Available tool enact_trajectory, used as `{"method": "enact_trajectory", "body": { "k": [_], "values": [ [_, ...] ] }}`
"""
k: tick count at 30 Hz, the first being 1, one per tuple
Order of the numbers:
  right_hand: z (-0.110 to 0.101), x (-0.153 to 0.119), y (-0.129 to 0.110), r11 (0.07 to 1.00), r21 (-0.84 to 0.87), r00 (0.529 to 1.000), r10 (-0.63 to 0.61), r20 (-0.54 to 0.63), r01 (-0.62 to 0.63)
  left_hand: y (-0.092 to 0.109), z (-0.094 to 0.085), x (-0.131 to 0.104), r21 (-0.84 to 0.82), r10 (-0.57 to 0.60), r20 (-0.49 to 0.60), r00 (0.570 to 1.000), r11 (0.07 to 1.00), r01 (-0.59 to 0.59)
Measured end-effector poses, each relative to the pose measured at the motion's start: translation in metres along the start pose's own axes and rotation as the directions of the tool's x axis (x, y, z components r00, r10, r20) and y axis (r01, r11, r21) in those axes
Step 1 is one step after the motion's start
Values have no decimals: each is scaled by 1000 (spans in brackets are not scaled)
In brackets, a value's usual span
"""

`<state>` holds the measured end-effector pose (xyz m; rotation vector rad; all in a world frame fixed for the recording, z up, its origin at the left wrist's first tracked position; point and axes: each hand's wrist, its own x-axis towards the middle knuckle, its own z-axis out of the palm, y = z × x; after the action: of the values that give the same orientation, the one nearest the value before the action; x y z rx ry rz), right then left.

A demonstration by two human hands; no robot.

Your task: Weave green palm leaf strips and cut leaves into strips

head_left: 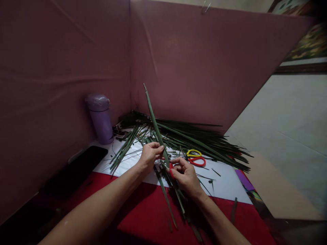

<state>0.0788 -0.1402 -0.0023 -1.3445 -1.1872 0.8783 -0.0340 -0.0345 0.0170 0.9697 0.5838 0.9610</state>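
My left hand (151,157) pinches a long green leaf strip (153,117) between thumb and fingers. The strip rises at a tilt, its narrow tip pointing up and away. My right hand (187,178) is closed around a small red tool (171,170), held against the strip's lower end. Fingers hide most of the tool, so its kind cannot be made out. Scissors (190,159) with one yellow and one red handle loop lie just beyond my right hand. Cut leaf pieces (163,192) lie below both hands.
A large bundle of long green leaves (204,143) lies at the back right, thinner strips (125,149) at the left. A purple tumbler (100,120) stands near a dark flat slab (79,166). White sheet (230,185) covers part of a red cloth (125,217). Pink panels (178,61) rise behind.
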Motion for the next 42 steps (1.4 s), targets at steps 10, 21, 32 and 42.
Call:
{"method": "enact_trajectory", "body": {
  "k": [10, 21, 32, 42],
  "values": [
    [1, 0, 1, 999, 45, 999, 11, 46, -13, -3, -1, 0, -20, -14, 4, 1000, 1000, 14],
    [1, 2, 2, 1000, 22, 999, -9, 47, 8, -2, 0, 1, 0, -40, 6, 999, 999, 40],
    [2, 3, 3, 1000, 24, 999, -8, 40, 7, -4, -2, 1, 30, -26, 3, 1000, 999, 26],
    [2, 2, 2, 1000, 20, 1000, -8, 29, 8, -5, 1, 0, 1, -52, -1, 999, 999, 52]
  ]
}}
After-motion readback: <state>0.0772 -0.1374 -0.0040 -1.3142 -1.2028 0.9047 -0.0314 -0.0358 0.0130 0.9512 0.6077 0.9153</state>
